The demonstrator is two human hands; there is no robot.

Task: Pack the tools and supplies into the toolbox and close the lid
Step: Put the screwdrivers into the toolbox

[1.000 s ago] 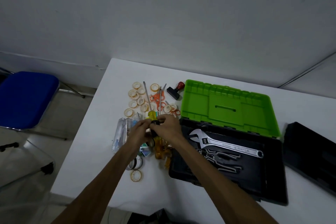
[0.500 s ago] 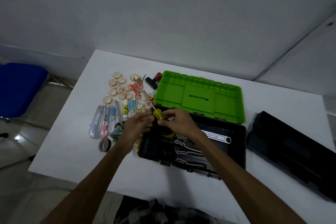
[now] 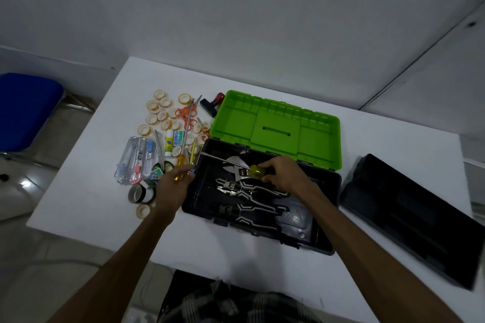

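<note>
Toolbox is sitting open mid-counter, green lid lying flat behind it. Tape rolls and clear cases are lying at far left. Left hand is curling around an amber-handled screwdriver beside the toolbox's left edge. Right hand is gripping a yellow-handled screwdriver over the wrench and pliers inside. Black tray is lying at right.
</note>
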